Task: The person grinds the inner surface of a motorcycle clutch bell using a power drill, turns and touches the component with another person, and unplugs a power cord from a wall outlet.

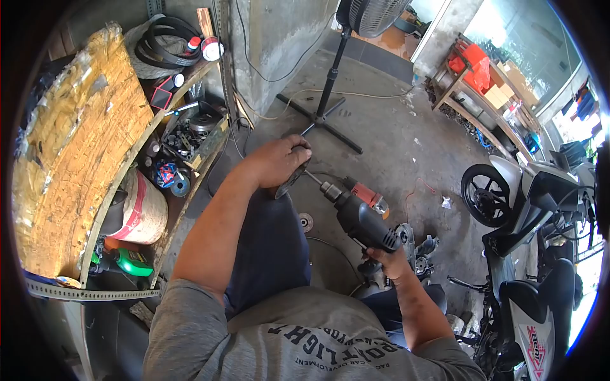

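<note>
Head view: at centre, the left hand [279, 159] holds a dark metal part [291, 182]; the right hand [389, 260] grips a black drill [362, 219]. Bottom, the grey shirt [305, 330] reads "LIGHT" and "DEVELOPMENT".

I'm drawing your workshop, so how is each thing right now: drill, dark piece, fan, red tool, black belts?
Drill: held in your right hand, bit pointed at the dark piece; spinning or not, can't tell.
Dark piece: gripped in your left hand.
Fan: standing upright; blades turning or not, can't tell.
Red tool: lying on the floor.
Black belts: coiled.
</note>
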Tool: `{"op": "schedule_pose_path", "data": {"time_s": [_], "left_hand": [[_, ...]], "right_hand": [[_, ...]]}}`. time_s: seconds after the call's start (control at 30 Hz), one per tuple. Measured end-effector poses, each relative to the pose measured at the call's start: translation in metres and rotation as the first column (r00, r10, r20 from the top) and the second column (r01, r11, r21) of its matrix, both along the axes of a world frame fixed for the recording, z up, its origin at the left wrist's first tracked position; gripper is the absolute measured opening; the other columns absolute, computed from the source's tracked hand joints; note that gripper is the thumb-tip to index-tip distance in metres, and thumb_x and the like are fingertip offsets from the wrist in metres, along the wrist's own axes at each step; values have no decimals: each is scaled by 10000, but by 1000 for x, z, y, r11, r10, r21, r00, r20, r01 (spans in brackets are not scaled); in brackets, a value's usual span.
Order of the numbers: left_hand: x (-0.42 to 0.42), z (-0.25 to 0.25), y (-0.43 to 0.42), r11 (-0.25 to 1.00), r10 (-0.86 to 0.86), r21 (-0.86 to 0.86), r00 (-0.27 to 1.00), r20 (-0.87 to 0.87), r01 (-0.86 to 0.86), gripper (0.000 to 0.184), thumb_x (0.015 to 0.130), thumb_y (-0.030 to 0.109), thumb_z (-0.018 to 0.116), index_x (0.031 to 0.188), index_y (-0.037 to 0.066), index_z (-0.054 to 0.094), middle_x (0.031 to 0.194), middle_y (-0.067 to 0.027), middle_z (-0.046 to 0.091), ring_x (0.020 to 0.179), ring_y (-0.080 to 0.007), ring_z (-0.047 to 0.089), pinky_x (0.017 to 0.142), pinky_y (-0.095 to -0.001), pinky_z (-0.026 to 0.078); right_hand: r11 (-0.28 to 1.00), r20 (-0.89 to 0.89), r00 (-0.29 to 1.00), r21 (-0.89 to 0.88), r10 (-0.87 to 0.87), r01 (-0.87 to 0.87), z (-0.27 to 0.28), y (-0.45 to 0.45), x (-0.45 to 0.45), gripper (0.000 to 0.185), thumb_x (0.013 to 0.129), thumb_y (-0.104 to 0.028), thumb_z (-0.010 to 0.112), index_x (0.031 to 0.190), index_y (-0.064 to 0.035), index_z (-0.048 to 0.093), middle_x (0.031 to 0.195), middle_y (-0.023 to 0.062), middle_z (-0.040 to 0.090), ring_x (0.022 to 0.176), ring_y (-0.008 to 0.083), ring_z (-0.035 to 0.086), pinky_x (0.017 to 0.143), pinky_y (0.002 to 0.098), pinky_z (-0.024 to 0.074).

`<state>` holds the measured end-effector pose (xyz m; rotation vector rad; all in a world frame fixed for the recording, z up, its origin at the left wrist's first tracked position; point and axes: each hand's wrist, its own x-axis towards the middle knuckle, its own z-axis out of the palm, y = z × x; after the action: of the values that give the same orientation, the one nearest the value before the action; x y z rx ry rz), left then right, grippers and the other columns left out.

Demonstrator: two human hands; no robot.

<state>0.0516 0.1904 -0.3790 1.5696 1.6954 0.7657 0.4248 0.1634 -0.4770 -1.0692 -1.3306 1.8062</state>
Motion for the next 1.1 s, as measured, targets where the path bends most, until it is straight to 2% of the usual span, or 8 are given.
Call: {"op": "schedule_pose_path", "data": {"time_s": [0.2,0.33,0.53,0.7,0.83,1.0,1.1], "left_hand": [[-1,-4,-2,999,-8,30,999,-34,9,379,983,346,523,1201,54,627,1052,-132,699,910,-286,645,832,-387,500],[-1,-2,0,999,-3,46,1000,5,3,378,980,342,523,1199,52,626,1041,-134,700,900,-289,646,824,-392,502],[0,1,2,999,-3,35,1000,-19,4,380,980,345,526,1198,51,628,1060,-143,701,920,-303,650,836,-399,502],[4,0,2,1000,-9,1,1000,-18,9,382,982,348,526,1197,50,629,1069,-148,701,926,-312,651,841,-403,501],[0,-8,4,998,-15,67,999,-47,18,384,981,350,522,1196,51,630,1044,-145,703,905,-309,650,831,-401,501],[1,-6,3,997,-13,78,998,-55,18,385,980,350,520,1200,55,630,1043,-148,704,905,-313,651,829,-402,501],[3,-3,-1,999,-6,53,1000,-31,7,386,980,351,520,1202,56,630,1049,-149,704,915,-314,652,835,-401,501]], "right_hand": [[1000,1,1000,14,2,-2,-5,-1,2,396,770,27,761,1143,14,629,843,69,693,677,145,629,662,251,507],[995,32,999,89,43,-46,-3,-4,-4,397,814,-27,752,1173,35,595,862,120,688,680,219,664,673,298,535],[983,101,990,140,101,-114,-7,6,0,403,811,-29,755,1175,34,593,857,118,688,675,219,667,666,300,537],[997,38,998,59,51,-54,-6,5,3,400,806,-24,757,1167,37,596,857,110,691,680,210,670,663,292,536],[996,99,995,85,17,-25,5,0,-5,342,776,15,765,1097,27,645,835,64,695,663,138,618,641,243,488],[998,46,998,56,40,-43,4,-1,-4,332,776,10,776,1081,25,647,833,70,697,663,138,623,638,243,489],[996,72,995,53,66,-70,3,-2,-5,340,779,7,778,1090,23,643,831,72,694,659,142,622,638,246,493]]}}
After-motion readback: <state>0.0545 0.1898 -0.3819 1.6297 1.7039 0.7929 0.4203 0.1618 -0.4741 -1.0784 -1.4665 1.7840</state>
